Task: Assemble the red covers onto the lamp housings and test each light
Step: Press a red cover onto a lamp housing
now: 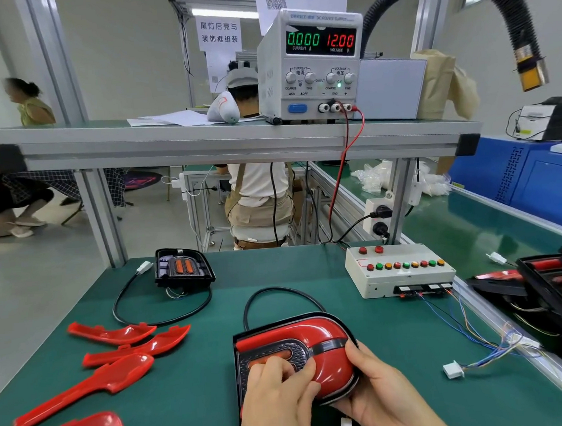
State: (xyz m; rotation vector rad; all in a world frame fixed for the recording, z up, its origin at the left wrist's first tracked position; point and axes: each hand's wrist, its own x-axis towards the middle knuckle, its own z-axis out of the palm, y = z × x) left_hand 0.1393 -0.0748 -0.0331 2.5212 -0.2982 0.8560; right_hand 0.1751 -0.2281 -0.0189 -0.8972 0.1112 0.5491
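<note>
A black lamp housing with a red cover [313,339] seated on it lies on the green mat near the front edge. My left hand [277,397] presses down on its near left part, fingers curled over the grille. My right hand [376,391] cups its right rim from below. Its black cable loops away behind it. A second housing [182,268] without a cover sits farther back on the left, with a white plug on its cable. Several loose red covers [116,335] lie at the left.
A white test box [398,273] with coloured buttons stands at the right, a loose white connector [453,369] on thin wires in front of it. The power supply [310,66] on the shelf reads 0.000 A and 12.00 V. Finished lamps [554,285] are stacked at far right.
</note>
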